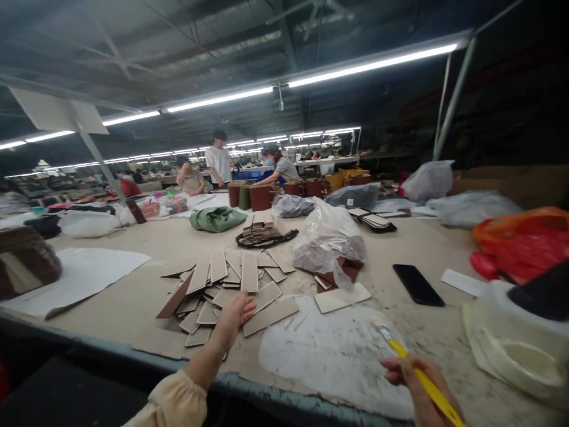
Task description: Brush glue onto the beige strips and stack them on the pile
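My right hand (420, 382) grips a brush with a yellow handle (429, 388), its pale bristles pointing away over a white, smeared sheet (320, 350). To the left, my left hand (235, 317) reaches over the near right side of a loose heap of rectangular beige panels (208, 296). Its fingers are stretched out and partly turned from view; whether they touch a panel, I cannot tell. One beige panel (271, 316) lies just right of that hand. A cream panel (342, 298) rests at the far edge of the white sheet.
A black phone (418, 284) lies to the right, near a white container (520, 350) and red and orange bags (524, 237). Behind the heap are a clear plastic bag (329, 237), stacked panels (260, 228) and brown bags (262, 197). Several people work further back.
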A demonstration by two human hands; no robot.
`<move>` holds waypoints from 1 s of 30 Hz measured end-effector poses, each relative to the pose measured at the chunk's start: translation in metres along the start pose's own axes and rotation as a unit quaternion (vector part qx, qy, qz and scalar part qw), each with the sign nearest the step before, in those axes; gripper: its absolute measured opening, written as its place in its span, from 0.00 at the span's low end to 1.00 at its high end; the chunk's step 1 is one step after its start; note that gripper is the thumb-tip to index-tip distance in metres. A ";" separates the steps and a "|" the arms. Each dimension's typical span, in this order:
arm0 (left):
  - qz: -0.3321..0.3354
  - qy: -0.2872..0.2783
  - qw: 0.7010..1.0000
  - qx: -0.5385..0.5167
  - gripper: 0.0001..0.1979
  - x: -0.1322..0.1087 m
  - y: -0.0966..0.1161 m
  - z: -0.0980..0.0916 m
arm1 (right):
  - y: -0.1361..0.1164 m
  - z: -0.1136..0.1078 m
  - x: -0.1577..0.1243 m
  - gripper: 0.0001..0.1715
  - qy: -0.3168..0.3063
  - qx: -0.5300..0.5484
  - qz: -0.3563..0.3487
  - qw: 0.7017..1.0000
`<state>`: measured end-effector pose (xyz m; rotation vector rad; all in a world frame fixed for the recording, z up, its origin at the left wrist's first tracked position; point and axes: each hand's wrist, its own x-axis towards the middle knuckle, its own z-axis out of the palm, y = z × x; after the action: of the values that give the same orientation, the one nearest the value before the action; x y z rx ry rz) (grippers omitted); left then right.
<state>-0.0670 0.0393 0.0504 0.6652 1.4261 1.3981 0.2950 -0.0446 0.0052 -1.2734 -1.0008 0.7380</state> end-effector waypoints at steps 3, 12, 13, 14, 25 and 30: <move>0.019 -0.036 0.995 0.095 0.27 -0.017 -0.026 0.007 | -0.008 0.000 0.005 0.21 -0.061 0.256 0.062 0.963; 0.089 -0.205 0.942 0.249 0.20 -0.066 -0.081 0.060 | -0.013 -0.015 0.012 0.18 -0.068 0.597 0.167 0.782; 0.109 -0.218 0.931 0.271 0.18 -0.068 -0.083 0.064 | -0.013 -0.017 0.012 0.19 -0.067 0.615 0.168 0.767; 0.129 -0.228 0.920 0.292 0.17 -0.069 -0.085 0.066 | -0.012 -0.019 0.012 0.19 -0.069 0.629 0.168 0.756; 0.247 -0.252 0.849 0.393 0.15 -0.062 -0.107 0.062 | -0.022 -0.031 0.011 0.18 -0.137 0.701 0.169 0.679; 0.273 -0.254 0.837 0.400 0.14 -0.063 -0.108 0.063 | -0.023 -0.034 0.010 0.18 -0.149 0.700 0.168 0.678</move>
<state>0.0389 -0.0108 -0.0253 1.9545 1.3903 0.8326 0.3278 -0.0539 0.0300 0.0845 -0.1586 1.5901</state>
